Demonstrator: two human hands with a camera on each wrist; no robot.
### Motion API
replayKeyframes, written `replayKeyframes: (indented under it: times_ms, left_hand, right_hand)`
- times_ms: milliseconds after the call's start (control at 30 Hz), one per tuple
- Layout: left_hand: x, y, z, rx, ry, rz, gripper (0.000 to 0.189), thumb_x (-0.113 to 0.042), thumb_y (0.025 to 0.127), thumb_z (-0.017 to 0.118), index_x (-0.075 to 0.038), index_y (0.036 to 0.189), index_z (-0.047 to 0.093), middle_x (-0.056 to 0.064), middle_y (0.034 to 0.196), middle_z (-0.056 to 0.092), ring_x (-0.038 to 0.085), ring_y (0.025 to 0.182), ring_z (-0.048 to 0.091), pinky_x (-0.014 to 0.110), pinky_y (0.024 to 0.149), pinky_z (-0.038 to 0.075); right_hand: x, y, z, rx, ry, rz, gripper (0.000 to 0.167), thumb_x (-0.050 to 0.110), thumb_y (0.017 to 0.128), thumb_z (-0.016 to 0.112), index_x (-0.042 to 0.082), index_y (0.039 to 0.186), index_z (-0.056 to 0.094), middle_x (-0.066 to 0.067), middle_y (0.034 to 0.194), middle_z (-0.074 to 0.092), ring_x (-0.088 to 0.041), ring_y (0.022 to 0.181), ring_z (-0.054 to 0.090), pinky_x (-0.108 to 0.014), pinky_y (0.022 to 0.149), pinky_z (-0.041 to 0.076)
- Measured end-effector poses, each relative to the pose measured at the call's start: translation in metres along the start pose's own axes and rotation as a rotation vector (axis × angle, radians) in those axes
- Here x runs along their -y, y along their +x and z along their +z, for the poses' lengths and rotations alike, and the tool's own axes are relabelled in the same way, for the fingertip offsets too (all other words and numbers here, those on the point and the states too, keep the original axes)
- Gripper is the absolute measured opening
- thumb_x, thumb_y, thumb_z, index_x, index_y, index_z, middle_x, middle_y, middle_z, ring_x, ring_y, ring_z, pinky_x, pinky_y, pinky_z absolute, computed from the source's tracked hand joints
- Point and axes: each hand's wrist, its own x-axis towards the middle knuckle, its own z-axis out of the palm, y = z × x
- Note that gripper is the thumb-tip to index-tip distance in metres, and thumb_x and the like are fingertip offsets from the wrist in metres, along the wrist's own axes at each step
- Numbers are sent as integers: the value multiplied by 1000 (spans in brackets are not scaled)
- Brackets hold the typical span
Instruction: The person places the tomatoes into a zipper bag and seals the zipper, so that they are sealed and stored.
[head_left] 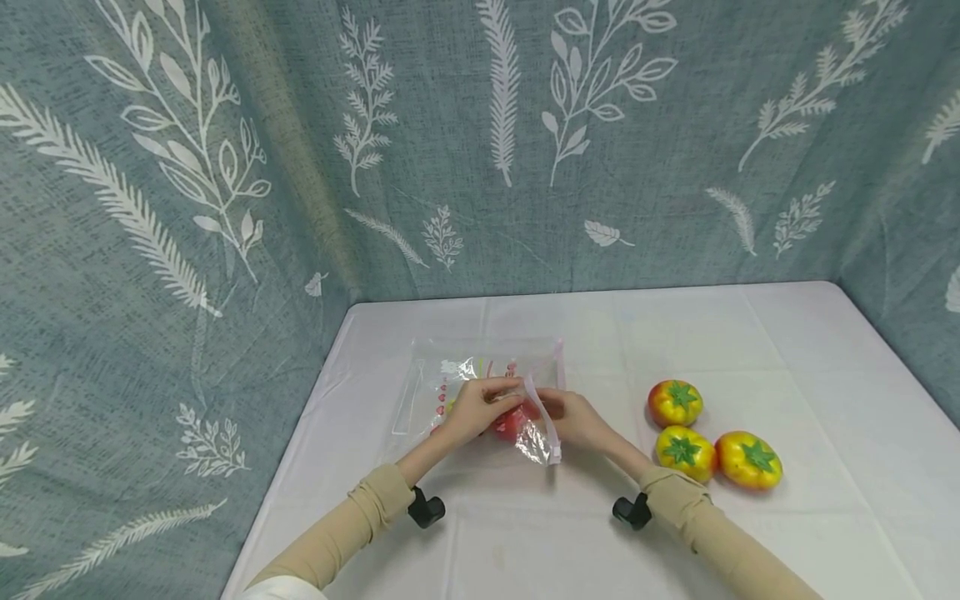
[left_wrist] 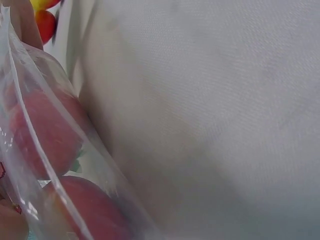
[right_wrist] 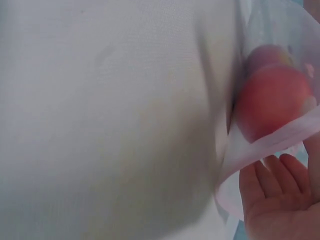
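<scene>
A clear zip bag (head_left: 427,400) with printed red and white marks lies on the table, its pink zip edge (right_wrist: 270,142) raised toward the right. Inside it, reddish round toy fruits (left_wrist: 47,132) show through the plastic, one with a bit of green leaf. My left hand (head_left: 480,410) grips the bag near its mouth, thumb and fingers close to a red fruit (head_left: 510,423). At the other side of the opening, my right hand (head_left: 576,418) holds the zip edge, which passes between thumb and curved fingers. Its thumb reaches toward the fruit in the right wrist view.
Three yellow-and-red toy fruits with green leafy caps sit right of the bag: one behind (head_left: 675,403), one in front (head_left: 686,454), one farther right (head_left: 748,460). A white cloth covers the table (head_left: 510,542). Patterned blue-green curtains (head_left: 465,150) hang behind and beside it.
</scene>
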Motion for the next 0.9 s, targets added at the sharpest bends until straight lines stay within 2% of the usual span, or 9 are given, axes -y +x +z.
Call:
replayKeyframes:
  times_ms: [100,200,600,900]
  left_hand:
    - [15,4,4,-12,-2,-2,31,-10,88,66,1,116,66,17,121,65,29,111,61,30,85,53]
    - [20,5,5,-23,-19,7,31,-12,87,68,-1,116,67,15,119,66,26,110,62,25,83,53]
    - [21,4,5,-19,-53,9,30,-14,86,69,-4,114,69,12,117,68,17,101,64,16,75,51]
    - [23,5,5,-14,-59,0,31,-11,87,67,0,116,66,17,119,66,26,104,63,11,74,48]
  right_hand:
    - [0,-1,-3,5,32,10,57,11,86,68,-5,136,46,-24,137,50,-38,119,55,-43,99,46]
    - [1,-3,-6,9,45,14,57,10,86,68,-5,136,45,-24,139,48,-39,120,53,-43,99,46]
    - [5,-8,-15,0,30,4,57,11,87,67,-6,136,44,-25,140,46,-41,123,50,-45,100,44]
    - [7,-12,-23,-23,6,5,56,14,88,66,-6,136,45,-25,140,46,-42,123,50,-47,99,44]
